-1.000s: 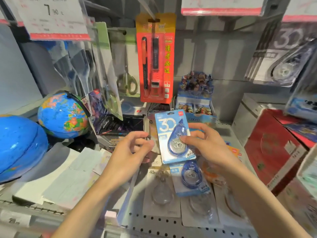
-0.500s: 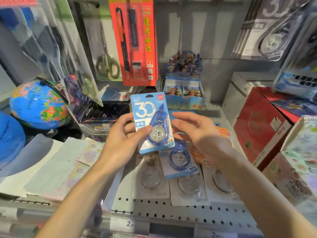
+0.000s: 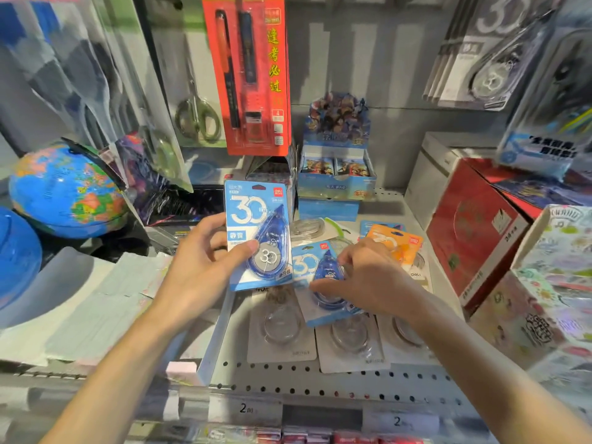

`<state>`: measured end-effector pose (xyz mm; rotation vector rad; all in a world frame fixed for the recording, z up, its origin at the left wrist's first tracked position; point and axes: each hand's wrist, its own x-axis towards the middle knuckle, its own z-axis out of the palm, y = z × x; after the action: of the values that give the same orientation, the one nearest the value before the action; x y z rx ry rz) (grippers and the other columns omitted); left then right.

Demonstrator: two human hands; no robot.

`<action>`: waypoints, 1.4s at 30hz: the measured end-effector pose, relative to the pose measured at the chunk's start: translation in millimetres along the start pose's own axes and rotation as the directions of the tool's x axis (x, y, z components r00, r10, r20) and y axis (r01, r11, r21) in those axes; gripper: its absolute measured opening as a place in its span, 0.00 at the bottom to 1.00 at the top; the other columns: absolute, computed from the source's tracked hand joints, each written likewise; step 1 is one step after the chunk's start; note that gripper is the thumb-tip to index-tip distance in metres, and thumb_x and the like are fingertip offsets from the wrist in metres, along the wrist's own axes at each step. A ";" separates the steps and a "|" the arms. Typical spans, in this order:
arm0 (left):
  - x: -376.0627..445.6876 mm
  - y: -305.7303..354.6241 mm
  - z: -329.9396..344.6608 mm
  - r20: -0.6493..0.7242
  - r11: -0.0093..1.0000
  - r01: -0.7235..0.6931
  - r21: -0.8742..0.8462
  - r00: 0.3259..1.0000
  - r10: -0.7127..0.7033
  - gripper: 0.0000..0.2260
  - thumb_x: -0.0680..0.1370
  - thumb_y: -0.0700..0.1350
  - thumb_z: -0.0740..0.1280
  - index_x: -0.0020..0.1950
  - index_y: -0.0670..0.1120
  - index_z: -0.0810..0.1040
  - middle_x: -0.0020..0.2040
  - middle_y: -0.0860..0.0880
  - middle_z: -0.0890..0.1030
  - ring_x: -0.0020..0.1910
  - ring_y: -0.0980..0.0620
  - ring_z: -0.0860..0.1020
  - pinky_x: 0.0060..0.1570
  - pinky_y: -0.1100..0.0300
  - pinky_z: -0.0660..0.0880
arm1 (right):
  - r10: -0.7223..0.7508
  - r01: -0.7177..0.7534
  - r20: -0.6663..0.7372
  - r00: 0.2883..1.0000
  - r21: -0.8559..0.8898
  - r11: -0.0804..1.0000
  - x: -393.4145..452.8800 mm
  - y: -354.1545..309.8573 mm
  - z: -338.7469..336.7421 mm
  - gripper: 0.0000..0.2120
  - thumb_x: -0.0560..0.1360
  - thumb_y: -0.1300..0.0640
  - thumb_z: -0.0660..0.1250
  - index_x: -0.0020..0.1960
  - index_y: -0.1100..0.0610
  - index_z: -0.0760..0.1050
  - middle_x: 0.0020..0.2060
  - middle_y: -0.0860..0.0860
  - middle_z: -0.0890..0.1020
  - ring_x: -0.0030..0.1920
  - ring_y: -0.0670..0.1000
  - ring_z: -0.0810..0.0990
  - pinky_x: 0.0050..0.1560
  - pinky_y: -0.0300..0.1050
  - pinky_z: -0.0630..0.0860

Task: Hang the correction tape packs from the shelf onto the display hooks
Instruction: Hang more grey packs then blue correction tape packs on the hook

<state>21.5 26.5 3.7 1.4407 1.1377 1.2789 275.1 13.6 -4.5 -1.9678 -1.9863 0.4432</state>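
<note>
My left hand [image 3: 200, 270] holds a blue correction tape pack [image 3: 256, 232] marked "30" upright above the shelf, thumb on its front. My right hand [image 3: 368, 277] is down on a second blue pack [image 3: 304, 264] lying on the perforated shelf [image 3: 288, 379], fingers curled over its tape body. An orange pack [image 3: 395, 243] lies just behind that hand. Several clear and white packs [image 3: 282, 328] lie flat on the shelf nearer me. More correction tape packs [image 3: 477, 59] hang at the upper right; their hooks are out of view.
A red pen card [image 3: 253, 75] and scissors [image 3: 197, 120] hang at the back. Globes [image 3: 64, 190] stand at left beside stacked papers [image 3: 96, 302]. A card box [image 3: 336, 174] sits behind, with a red box [image 3: 474, 225] and a patterned box [image 3: 544, 283] at right.
The blue pack passed from my right hand to my left hand. My right hand dropped onto the second blue pack on the shelf. The view tilted downward.
</note>
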 end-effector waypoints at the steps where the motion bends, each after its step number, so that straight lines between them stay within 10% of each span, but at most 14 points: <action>1: -0.6 -0.5 -2.0 -0.006 1.000 0.003 -0.005 1.000 -0.003 0.18 0.78 0.35 0.72 0.65 0.48 0.77 0.49 0.55 0.89 0.43 0.58 0.87 0.41 0.68 0.80 | 0.013 -0.013 0.007 1.000 0.026 1.000 0.7 -1.6 0.8 0.24 0.67 0.33 0.78 0.38 0.50 0.70 0.50 0.51 0.75 0.54 0.53 0.72 0.48 0.42 0.62; 4: -2.9 -1.8 -8.3 -0.020 0.999 0.011 -0.034 1.000 -0.012 0.18 0.78 0.34 0.72 0.66 0.45 0.76 0.50 0.53 0.89 0.43 0.57 0.87 0.42 0.67 0.81 | 0.067 -0.076 0.076 0.995 0.131 0.988 3.2 -5.9 1.9 0.30 0.65 0.34 0.79 0.56 0.49 0.73 0.49 0.46 0.76 0.50 0.50 0.75 0.41 0.42 0.68; 12: -5.1 -4.5 -21.5 -0.015 0.998 0.030 -0.047 0.999 -0.031 0.20 0.77 0.33 0.72 0.68 0.43 0.76 0.52 0.48 0.89 0.47 0.51 0.87 0.50 0.59 0.84 | 0.092 -0.107 0.054 0.994 0.528 0.843 11.2 -2.6 5.3 0.30 0.65 0.53 0.84 0.61 0.46 0.72 0.39 0.40 0.82 0.31 0.32 0.79 0.26 0.28 0.71; 17: -3.7 -5.7 -25.3 0.031 0.997 0.041 -0.060 0.999 -0.039 0.22 0.75 0.34 0.74 0.68 0.44 0.76 0.52 0.46 0.89 0.48 0.47 0.87 0.53 0.52 0.84 | 0.126 -0.106 0.019 0.992 0.670 0.734 8.3 -3.7 -0.8 0.24 0.70 0.62 0.81 0.62 0.56 0.76 0.47 0.49 0.89 0.45 0.47 0.88 0.48 0.48 0.85; 21: -1.6 -9.0 -26.1 0.081 0.996 0.020 -0.086 0.997 -0.013 0.22 0.74 0.35 0.75 0.66 0.50 0.76 0.50 0.51 0.90 0.47 0.51 0.89 0.48 0.58 0.85 | 0.159 -0.089 -0.031 0.987 0.720 0.688 1.3 -5.4 -14.8 0.24 0.71 0.62 0.81 0.63 0.55 0.74 0.39 0.45 0.90 0.40 0.47 0.89 0.43 0.49 0.85; 25: 0.1 -7.5 -21.6 0.138 0.990 -0.004 -0.142 0.990 0.023 0.23 0.72 0.42 0.78 0.64 0.55 0.77 0.53 0.50 0.89 0.49 0.49 0.89 0.45 0.59 0.84 | 0.194 -0.047 -0.098 0.976 0.777 0.627 -13.3 -6.3 -30.5 0.23 0.71 0.65 0.80 0.62 0.57 0.74 0.46 0.54 0.91 0.51 0.62 0.89 0.60 0.68 0.81; 32: 0.9 15.0 12.1 0.165 0.972 -0.098 -0.212 0.977 0.135 0.22 0.73 0.43 0.78 0.64 0.54 0.76 0.53 0.51 0.89 0.50 0.51 0.88 0.47 0.58 0.85 | 0.139 0.095 -0.233 0.962 0.768 0.634 -38.3 2.5 -78.7 0.21 0.74 0.64 0.78 0.62 0.55 0.74 0.47 0.50 0.91 0.46 0.53 0.91 0.42 0.48 0.85; 42: -8.3 82.7 104.1 0.039 0.931 -0.331 -0.156 0.939 0.341 0.24 0.69 0.47 0.74 0.64 0.56 0.75 0.54 0.52 0.89 0.50 0.53 0.88 0.46 0.65 0.82 | -0.024 0.293 -0.380 0.925 0.672 0.680 -57.4 64.1 -176.4 0.18 0.75 0.62 0.77 0.59 0.50 0.74 0.48 0.48 0.90 0.49 0.53 0.90 0.55 0.59 0.83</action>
<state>131.3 -1.8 73.5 1.5984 0.7542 1.5049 408.9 -43.0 127.6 -1.2440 -1.4197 0.6588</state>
